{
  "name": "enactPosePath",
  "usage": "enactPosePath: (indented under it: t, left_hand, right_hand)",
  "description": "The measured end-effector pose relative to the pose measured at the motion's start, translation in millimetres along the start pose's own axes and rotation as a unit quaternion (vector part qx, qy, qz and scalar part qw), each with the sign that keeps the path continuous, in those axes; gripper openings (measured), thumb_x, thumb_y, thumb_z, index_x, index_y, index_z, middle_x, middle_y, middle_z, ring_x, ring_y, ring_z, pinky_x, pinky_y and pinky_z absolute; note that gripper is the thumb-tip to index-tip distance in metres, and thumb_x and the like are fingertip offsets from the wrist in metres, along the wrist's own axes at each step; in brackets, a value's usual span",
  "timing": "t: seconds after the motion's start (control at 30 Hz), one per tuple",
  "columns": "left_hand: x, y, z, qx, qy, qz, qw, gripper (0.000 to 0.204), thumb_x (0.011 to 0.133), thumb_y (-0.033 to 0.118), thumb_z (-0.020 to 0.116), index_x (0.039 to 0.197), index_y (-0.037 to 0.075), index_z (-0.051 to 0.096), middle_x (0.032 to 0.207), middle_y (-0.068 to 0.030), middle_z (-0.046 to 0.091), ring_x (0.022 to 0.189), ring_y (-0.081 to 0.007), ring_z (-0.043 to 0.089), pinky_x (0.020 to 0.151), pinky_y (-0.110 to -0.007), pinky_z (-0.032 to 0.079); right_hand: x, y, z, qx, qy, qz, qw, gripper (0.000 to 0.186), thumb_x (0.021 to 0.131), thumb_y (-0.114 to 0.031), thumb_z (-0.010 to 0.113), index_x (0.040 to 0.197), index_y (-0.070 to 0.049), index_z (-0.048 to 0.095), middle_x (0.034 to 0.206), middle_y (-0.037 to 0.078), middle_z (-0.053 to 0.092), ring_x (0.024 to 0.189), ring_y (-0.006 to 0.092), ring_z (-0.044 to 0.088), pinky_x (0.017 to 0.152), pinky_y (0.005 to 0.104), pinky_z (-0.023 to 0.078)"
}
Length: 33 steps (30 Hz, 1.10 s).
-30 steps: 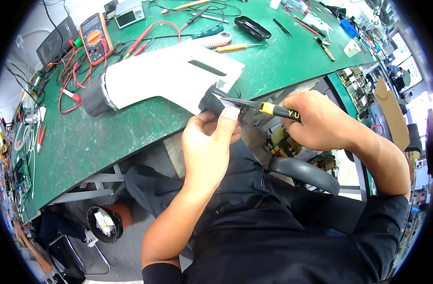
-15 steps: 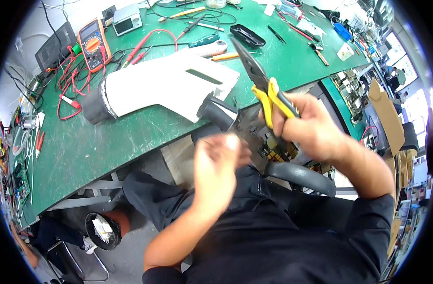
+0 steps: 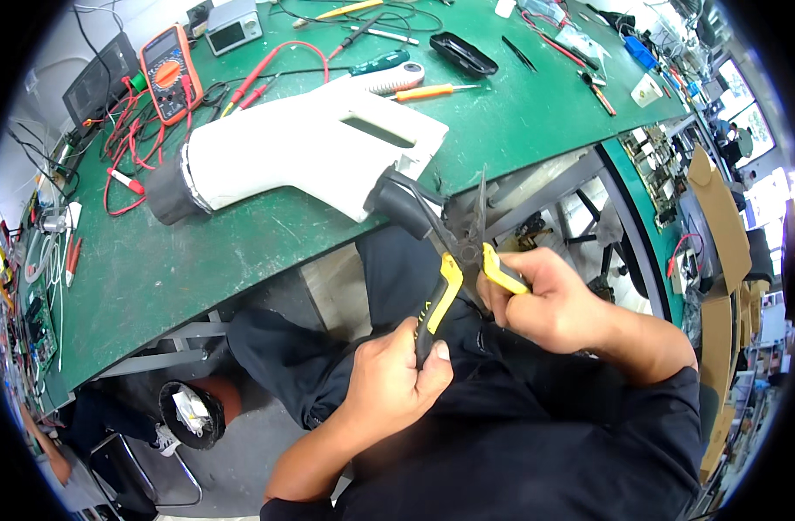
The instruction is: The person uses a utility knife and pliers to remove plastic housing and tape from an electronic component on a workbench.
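Observation:
My left hand (image 3: 389, 375) is closed round one yellow-and-black handle of the needle-nose pliers (image 3: 450, 291). Round the other handle my right hand (image 3: 549, 300) is closed. The handles are spread and the long jaws gape widely, pointing away from me. One jaw reaches beside the black cylindrical end (image 3: 404, 207) of a white plastic housing (image 3: 276, 156); whether it touches that end I cannot tell. The housing lies on its side at the near edge of the green bench, with a dark ring-shaped end (image 3: 169, 191) at its left.
Behind the housing lie an orange multimeter (image 3: 167, 74) with tangled red leads, an orange screwdriver (image 3: 428, 92), a green-handled tool (image 3: 380, 62) and a black tray (image 3: 463, 56). A waste bin (image 3: 192, 415) stands on the floor at left, near another person's leg. Cardboard (image 3: 719, 213) stands at right.
The pliers have come down and nearer to me, and their jaws have opened. My left hand, empty before, has taken one handle.

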<state>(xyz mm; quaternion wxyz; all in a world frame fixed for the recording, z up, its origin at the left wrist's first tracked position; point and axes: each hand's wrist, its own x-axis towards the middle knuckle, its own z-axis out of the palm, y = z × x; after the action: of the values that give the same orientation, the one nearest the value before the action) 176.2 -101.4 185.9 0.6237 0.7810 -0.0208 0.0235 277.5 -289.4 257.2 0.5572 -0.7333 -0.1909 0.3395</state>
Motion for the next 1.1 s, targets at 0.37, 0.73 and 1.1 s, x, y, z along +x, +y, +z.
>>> enactPosePath:
  t: [0.37,0.73,1.1]
  left_hand:
    - [13.8,11.0,30.2,-0.066,-0.024,0.095,0.993,0.034,0.102,0.028,0.048,0.111,-0.004,0.053,0.069,-0.0082,0.062,0.06,-0.0198,0.065,0.057,-0.032,0.049]
    - [40.3,0.1,5.1,-0.198,0.157,-0.016,0.967,0.036,0.105,0.032,0.044,0.102,-0.003,0.052,0.09,-0.0151,0.066,0.078,-0.0194,0.065,0.072,-0.032,0.054]
    - [90.0,22.3,-78.4,0.356,0.232,0.289,0.858,0.029,0.084,0.015,0.069,0.108,0.001,0.06,0.113,-0.0164,0.06,0.111,-0.0356,0.055,0.096,-0.043,0.041]
  right_hand:
    - [-3.9,2.1,15.2,0.241,-0.052,-0.094,0.964,0.014,0.077,0.002,0.052,0.086,0.003,0.062,0.121,0.022,0.061,0.122,0.0275,0.054,0.102,0.0398,0.041]
    - [-1.5,-33.3,-30.0,-0.372,0.055,-0.145,0.915,0.027,0.069,0.002,0.055,0.094,0.006,0.063,0.105,0.026,0.061,0.096,0.0435,0.059,0.083,0.0443,0.051]
    - [3.6,-70.7,-27.9,-0.544,0.033,-0.045,0.837,0.021,0.063,0.001,0.052,0.08,0.005,0.064,0.089,0.022,0.064,0.081,0.0415,0.061,0.071,0.0453,0.051]
